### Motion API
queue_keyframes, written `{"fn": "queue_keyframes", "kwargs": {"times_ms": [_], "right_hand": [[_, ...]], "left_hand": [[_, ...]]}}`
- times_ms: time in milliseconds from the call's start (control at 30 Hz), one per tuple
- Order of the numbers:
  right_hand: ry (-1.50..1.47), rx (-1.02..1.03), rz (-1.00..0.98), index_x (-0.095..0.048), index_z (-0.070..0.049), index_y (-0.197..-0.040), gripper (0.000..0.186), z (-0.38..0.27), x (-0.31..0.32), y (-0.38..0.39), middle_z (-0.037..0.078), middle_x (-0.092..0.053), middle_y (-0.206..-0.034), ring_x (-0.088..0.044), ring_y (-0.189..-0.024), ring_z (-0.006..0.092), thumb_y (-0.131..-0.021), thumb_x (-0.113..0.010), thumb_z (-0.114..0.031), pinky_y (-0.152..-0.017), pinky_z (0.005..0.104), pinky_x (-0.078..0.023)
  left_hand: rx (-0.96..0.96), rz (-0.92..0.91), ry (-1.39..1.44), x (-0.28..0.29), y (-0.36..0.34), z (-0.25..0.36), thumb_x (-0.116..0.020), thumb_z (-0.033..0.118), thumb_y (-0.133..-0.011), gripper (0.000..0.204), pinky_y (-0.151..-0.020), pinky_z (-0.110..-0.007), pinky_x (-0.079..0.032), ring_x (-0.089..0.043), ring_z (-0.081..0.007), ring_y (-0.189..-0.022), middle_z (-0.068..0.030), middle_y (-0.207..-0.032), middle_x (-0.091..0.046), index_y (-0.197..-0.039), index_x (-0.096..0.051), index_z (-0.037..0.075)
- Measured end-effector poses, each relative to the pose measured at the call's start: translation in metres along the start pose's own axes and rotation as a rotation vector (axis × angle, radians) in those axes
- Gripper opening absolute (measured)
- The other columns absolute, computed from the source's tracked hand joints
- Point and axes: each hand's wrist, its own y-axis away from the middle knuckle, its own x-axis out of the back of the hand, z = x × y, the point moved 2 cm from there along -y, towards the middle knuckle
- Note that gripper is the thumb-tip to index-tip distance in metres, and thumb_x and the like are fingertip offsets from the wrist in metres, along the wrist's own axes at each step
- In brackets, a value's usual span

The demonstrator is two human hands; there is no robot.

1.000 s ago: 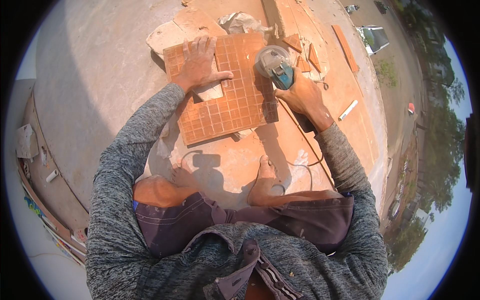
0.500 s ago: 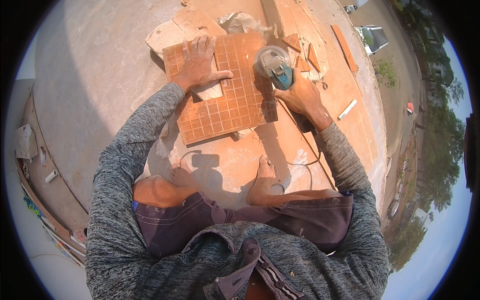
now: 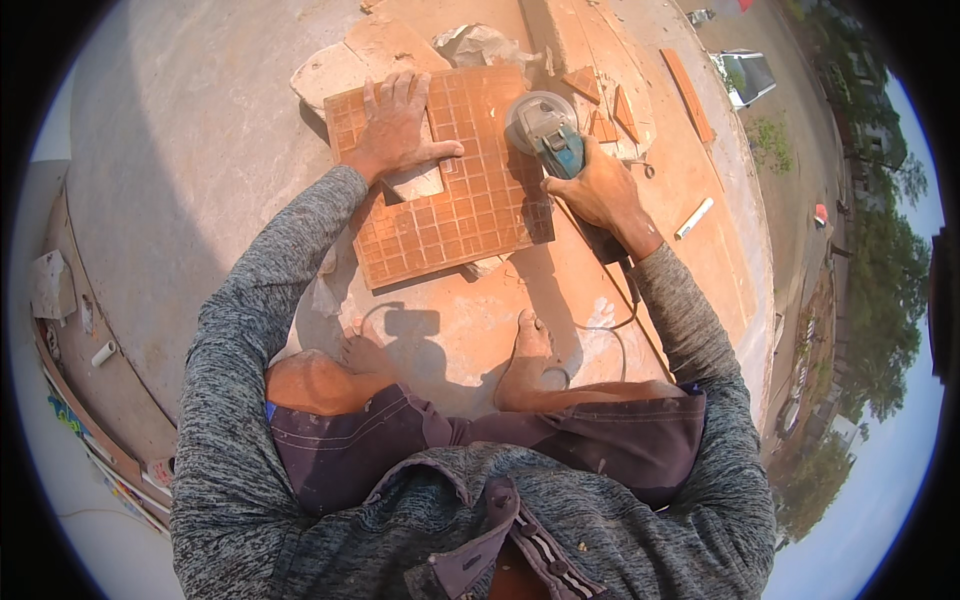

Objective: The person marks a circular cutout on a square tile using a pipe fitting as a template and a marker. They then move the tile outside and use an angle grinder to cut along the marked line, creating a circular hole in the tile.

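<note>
A terracotta-coloured tile (image 3: pixel 455 225) with a square grid on its back lies in front of me, with a rectangular opening cut in its left half. My left hand (image 3: pixel 395 130) rests flat on the tile, fingers spread, beside and partly over that opening. In my right hand (image 3: pixel 600 190) is a teal angle grinder (image 3: pixel 562 152), gripped around its body. The grinder's round disc end lies over the tile's right edge; whether the disc touches the tile cannot be made out. A pale slab (image 3: pixel 375 45) shows under and behind the tile.
Triangular tile offcuts (image 3: pixel 626 115) lie right of the grinder, with a long tile strip (image 3: pixel 688 95) beyond. A white marker (image 3: pixel 694 218) lies near my right wrist. The grinder's cord (image 3: pixel 622 325) loops toward my feet. Crumpled plastic (image 3: pixel 485 48) sits behind the tile.
The grinder and my right hand have shifted very slightly left. My left hand and the tile stay almost where they were.
</note>
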Motion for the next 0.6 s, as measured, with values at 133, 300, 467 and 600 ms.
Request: {"fn": "queue_keyframes", "kwargs": {"times_ms": [133, 300, 467, 600], "right_hand": [[-0.065, 0.021, 0.086, -0.055, 0.001, -0.137, 0.079, 0.012, -0.003, 0.0, 0.028, -0.073, -0.11, -0.072, -0.106, 0.0424, -0.075, -0.079, -0.041, -0.093, 0.0482, -0.055], [-0.021, -0.004, 0.094, -0.055, 0.0, -0.138, 0.08, 0.011, 0.004, 0.001, 0.028, -0.073, -0.112, -0.071, -0.107, 0.0425, -0.075, -0.08, -0.041, -0.094, 0.0488, -0.055], [0.019, 0.03, 0.095, -0.055, 0.003, -0.138, 0.085, 0.011, 0.003, 0.002, 0.028, -0.073, -0.111, -0.072, -0.104, 0.0416, -0.074, -0.083, -0.046, -0.092, 0.0474, -0.056], [0.062, 0.004, 0.034, -0.052, 0.004, -0.142, 0.09, 0.004, 0.004, 0.002, 0.029, -0.073, -0.114, -0.073, -0.104, 0.041, -0.074, -0.083, -0.047, -0.092, 0.0464, -0.056]], "left_hand": [[0.009, -0.048, 0.015, 0.007, -0.003, 0.005, -0.055, 0.098, -0.072, 0.135, -0.12, -0.074, -0.005, -0.023, -0.0463, -0.152, -0.0299, -0.156, -0.035, -0.157, -0.035, -0.005], [0.006, -0.012, 0.003, 0.003, 0.001, 0.001, -0.055, 0.097, -0.073, 0.134, -0.12, -0.074, -0.007, -0.024, -0.0462, -0.151, -0.029, -0.156, -0.036, -0.157, -0.035, -0.005], [-0.007, 0.006, 0.0, 0.002, 0.0, 0.002, -0.057, 0.096, -0.074, 0.131, -0.12, -0.074, -0.008, -0.026, -0.0459, -0.149, -0.0285, -0.154, -0.036, -0.157, -0.035, -0.004], [-0.011, 0.012, -0.01, 0.002, 0.001, 0.001, -0.061, 0.091, -0.075, 0.127, -0.119, -0.072, -0.009, -0.027, -0.0457, -0.148, -0.0281, -0.155, -0.036, -0.157, -0.035, -0.003]]}}
